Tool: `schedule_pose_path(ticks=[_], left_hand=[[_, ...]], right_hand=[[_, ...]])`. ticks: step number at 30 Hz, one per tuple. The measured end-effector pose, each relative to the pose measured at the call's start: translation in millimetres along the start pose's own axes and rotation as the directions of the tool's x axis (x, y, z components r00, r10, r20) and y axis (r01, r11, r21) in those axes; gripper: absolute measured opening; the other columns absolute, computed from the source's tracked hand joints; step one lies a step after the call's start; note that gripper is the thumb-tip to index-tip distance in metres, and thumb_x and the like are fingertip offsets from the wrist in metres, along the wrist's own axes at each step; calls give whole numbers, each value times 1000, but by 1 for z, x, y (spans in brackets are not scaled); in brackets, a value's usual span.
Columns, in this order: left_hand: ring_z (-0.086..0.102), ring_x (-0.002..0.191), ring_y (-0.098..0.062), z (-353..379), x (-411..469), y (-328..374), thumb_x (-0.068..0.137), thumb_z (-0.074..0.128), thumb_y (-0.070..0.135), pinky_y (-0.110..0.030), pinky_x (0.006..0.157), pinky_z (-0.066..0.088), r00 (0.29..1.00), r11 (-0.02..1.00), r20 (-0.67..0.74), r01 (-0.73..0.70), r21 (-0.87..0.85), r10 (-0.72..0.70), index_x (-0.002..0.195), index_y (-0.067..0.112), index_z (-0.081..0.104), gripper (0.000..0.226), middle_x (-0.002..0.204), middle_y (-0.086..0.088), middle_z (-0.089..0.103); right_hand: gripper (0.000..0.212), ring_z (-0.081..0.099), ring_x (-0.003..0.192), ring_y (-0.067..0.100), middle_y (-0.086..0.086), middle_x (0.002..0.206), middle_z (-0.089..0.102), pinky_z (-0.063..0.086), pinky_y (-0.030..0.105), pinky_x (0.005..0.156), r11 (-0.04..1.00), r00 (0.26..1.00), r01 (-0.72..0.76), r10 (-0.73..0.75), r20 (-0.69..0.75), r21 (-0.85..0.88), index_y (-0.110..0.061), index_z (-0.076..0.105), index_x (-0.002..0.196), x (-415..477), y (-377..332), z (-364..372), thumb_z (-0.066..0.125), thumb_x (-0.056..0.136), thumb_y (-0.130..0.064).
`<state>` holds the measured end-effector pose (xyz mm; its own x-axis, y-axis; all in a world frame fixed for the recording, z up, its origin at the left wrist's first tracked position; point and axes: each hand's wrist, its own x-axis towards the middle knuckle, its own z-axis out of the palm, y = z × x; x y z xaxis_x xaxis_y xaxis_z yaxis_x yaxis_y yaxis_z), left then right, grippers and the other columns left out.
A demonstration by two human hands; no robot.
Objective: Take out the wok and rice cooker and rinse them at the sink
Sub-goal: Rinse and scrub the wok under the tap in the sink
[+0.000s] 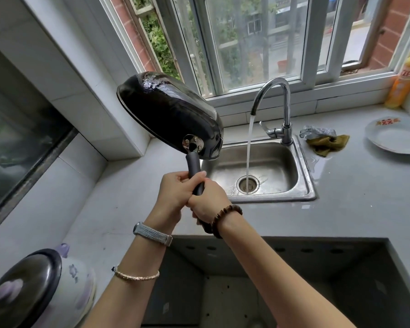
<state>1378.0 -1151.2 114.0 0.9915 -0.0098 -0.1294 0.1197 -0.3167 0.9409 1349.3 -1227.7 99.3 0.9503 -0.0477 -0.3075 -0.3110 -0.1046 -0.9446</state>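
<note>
Wok: the black wok (168, 114) is out and wet, tilted bottom-up just left of the sink (277, 162).
Hands: left hand (175, 192) and right hand (207, 202) both clasp its handle.
Tap: the tap (279, 91) runs into the sink.
Left: the rice cooker (45, 287), well left of the sink, seems not yet rinsed.

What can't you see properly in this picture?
Inside of the wok: head view, its underside faces the camera.
End of the wok handle: head view, left hand and right hand cover it.
Rice cooker: head view, cut by the bottom-left edge; lid hides its inside.
Yellow bottle: head view, cut by the right edge.
</note>
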Motion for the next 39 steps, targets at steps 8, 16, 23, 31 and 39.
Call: schedule_pose_path(ticks=[8, 16, 23, 31, 39], left_hand=[[71, 68, -17, 2, -1, 3, 83, 74, 17, -28, 64, 57, 1000, 1000, -1, -10, -5, 10, 79, 9, 72, 9, 74, -11, 74], [58, 53, -19, 6, 7, -4, 79, 77, 16, -21, 44, 42, 981, 974, 70, 190, -120, -183, 81, -2, 74, 18, 64, -13, 66], [64, 67, -8, 21, 21, -18, 85, 63, 22, -20, 66, 54, 810, 558, 525, 570, -603, -261, 65, 15, 62, 21, 69, 7, 60], [51, 44, -4, 32, 27, -15, 92, 58, 17, -18, 52, 51, 832, 600, 485, 538, -592, -268, 66, 15, 44, 29, 50, 6, 46], [51, 44, -11, 15, 33, -24, 90, 58, 8, -17, 45, 45, 945, 882, 154, 325, -340, -288, 59, 7, 50, 32, 48, -1, 51]], right_hand=[[38, 54, 51, 14, 8, 79, 57, 41, 19, 37, 999, 999, 20, -22, 26, 42, -11, 49, 124, -3, -1, -4, 52, 86, -9], [6, 45, 45, 15, 9, 62, 45, 39, 21, 39, 985, 987, -61, 34, 159, 164, -5, 49, 86, -2, 2, -16, 48, 86, 2], [11, 40, 34, 7, 4, 55, 40, 34, 16, 32, 871, 940, -263, 135, 313, 415, -5, 45, 80, 7, 11, -16, 52, 86, 1], [28, 32, 33, 3, -4, 49, 34, 26, 13, 30, 708, 806, -448, 56, 589, 546, -15, 36, 70, 4, 15, -40, 41, 95, -5], [12, 48, 46, 11, 3, 59, 46, 44, 22, 47, 807, 768, -416, 65, 637, 419, -11, 41, 89, 12, 16, -26, 48, 94, -2]])
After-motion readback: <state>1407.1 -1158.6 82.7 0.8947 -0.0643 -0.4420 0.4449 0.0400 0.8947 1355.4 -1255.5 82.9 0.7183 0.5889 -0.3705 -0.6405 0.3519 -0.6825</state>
